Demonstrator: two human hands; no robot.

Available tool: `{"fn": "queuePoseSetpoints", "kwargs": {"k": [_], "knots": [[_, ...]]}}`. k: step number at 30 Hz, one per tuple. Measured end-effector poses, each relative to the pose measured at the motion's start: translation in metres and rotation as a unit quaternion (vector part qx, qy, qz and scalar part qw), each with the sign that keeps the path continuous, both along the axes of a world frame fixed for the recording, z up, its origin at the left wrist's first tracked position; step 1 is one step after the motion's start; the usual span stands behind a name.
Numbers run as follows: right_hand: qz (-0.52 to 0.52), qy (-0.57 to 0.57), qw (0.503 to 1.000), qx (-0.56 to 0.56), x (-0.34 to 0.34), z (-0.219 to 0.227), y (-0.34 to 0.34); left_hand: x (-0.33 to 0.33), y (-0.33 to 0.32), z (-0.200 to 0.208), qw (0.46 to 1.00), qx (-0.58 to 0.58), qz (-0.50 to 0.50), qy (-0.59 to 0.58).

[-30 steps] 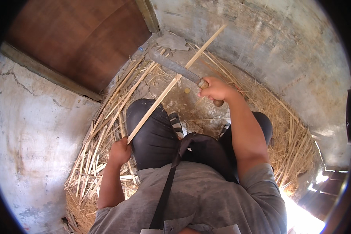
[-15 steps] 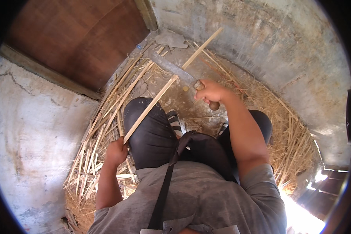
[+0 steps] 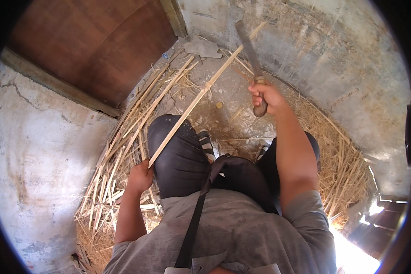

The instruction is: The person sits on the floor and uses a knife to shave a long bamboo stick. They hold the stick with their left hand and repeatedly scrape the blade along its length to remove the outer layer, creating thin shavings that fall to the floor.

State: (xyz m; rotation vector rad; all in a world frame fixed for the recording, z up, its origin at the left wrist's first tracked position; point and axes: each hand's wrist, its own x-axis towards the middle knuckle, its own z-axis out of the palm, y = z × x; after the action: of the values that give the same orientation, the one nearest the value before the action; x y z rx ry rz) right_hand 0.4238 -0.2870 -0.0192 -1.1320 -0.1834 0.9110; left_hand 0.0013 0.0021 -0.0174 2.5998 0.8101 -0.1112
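A long pale strip, seemingly split bamboo (image 3: 189, 109), slants from my left hand (image 3: 140, 176) up over my left thigh toward the far wall. My left hand is closed round its near end. My right hand (image 3: 268, 97) grips the wooden handle of a machete (image 3: 250, 48), its grey blade pointing up and away. In the picture the blade crosses the strip near its far end; whether they touch I cannot tell. A knot shows partway along the strip.
Split strips (image 3: 118, 160) lie heaped along my left side. Shavings and more strips (image 3: 345, 160) are piled on the right. Stained walls (image 3: 306, 45) curve around, with a brown panel (image 3: 96, 50) at the far left. A small round yellowish piece (image 3: 219, 105) lies on the floor.
The machete has moved from across the strip's middle to its far end, further away and to the right, its blade turned more upright. My left hand has hardly moved.
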Motion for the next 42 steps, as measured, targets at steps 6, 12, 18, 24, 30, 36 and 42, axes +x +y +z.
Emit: {"fn": "queuePoseSetpoints", "kwargs": {"k": [6,12,18,24,30,36,42], "knots": [[0.195,-0.207,0.928,-0.241,-0.045,0.018,0.031,-0.003,0.006,0.003,0.999,0.02,-0.007,0.033],[0.211,-0.021,0.976,-0.058,-0.029,0.0,0.028,0.002,-0.003,0.009,0.999,0.017,0.008,0.036],[0.039,-0.02,0.999,-0.028,-0.003,-0.005,0.007,0.001,0.003,0.001,1.0,-0.012,0.001,0.015],[0.159,-0.154,0.957,-0.187,-0.037,0.001,0.03,-0.001,0.006,0.0,0.999,-0.006,0.003,0.045],[0.247,-0.121,0.951,-0.142,-0.035,0.003,0.033,-0.005,0.002,0.003,0.999,0.021,-0.002,0.033],[0.24,-0.06,0.965,-0.091,-0.035,-0.001,0.029,-0.001,0.008,-0.004,1.0,0.003,-0.001,0.029],[-0.009,-0.055,0.998,-0.015,-0.01,-0.007,0.021,-0.002,0.003,-0.003,1.0,-0.021,0.015,0.006]]}}
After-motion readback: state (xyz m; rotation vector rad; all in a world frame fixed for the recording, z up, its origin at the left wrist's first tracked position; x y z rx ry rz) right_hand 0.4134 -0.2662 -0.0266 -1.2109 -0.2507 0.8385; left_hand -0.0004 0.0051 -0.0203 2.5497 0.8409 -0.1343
